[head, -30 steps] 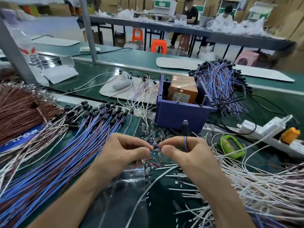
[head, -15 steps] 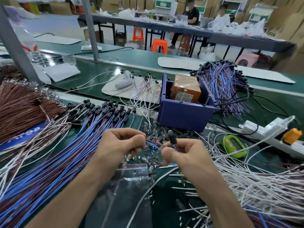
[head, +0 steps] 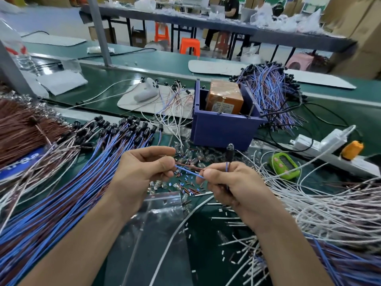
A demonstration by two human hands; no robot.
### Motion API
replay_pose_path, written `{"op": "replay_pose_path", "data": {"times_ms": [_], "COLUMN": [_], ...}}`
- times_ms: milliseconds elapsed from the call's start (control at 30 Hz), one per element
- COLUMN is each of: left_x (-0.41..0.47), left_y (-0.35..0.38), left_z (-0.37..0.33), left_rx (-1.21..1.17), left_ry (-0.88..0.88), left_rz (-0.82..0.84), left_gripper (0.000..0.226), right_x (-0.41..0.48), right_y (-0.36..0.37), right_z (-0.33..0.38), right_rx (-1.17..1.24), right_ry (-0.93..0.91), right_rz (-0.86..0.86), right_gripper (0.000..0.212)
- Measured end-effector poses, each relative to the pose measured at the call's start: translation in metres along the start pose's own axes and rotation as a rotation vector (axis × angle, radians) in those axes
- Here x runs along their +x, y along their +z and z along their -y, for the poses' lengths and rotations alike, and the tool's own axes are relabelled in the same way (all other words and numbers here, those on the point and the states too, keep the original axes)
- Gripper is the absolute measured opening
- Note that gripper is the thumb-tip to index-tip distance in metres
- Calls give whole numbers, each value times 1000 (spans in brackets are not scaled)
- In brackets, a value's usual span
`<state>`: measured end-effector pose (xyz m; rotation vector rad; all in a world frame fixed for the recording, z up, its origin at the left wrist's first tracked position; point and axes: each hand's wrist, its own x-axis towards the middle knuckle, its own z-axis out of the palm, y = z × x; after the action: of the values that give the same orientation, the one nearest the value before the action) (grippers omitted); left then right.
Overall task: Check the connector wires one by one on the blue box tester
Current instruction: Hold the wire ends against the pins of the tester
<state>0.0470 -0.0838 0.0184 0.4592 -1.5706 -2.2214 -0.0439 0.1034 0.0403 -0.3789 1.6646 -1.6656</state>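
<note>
One connector wire (head: 188,172) is gripped by left hand (head: 142,174) and right hand (head: 233,182). A large bundle (head: 72,182) is judged left to check.

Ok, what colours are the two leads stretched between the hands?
One blue lead, one brown lead, clearest in the head view.
</note>
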Motion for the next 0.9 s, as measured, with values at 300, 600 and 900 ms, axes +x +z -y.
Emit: {"op": "replay_pose_path", "data": {"times_ms": [300, 600, 900], "left_x": [-2, 4, -8], "left_y": [2, -16, 4], "left_z": [10, 8, 14], "left_rx": [40, -22, 806], "left_ry": [6, 6, 431], "left_rz": [50, -29, -70], "left_gripper": [27, 21, 16], "right_x": [-1, -4, -3], "right_y": [-6, -30, -11], "right_z": [0, 1, -2], "right_rx": [114, 240, 458], "right_ry": [-17, -127, -153], "right_rz": [-55, -83, -1], "right_gripper": [9, 11, 18]}}
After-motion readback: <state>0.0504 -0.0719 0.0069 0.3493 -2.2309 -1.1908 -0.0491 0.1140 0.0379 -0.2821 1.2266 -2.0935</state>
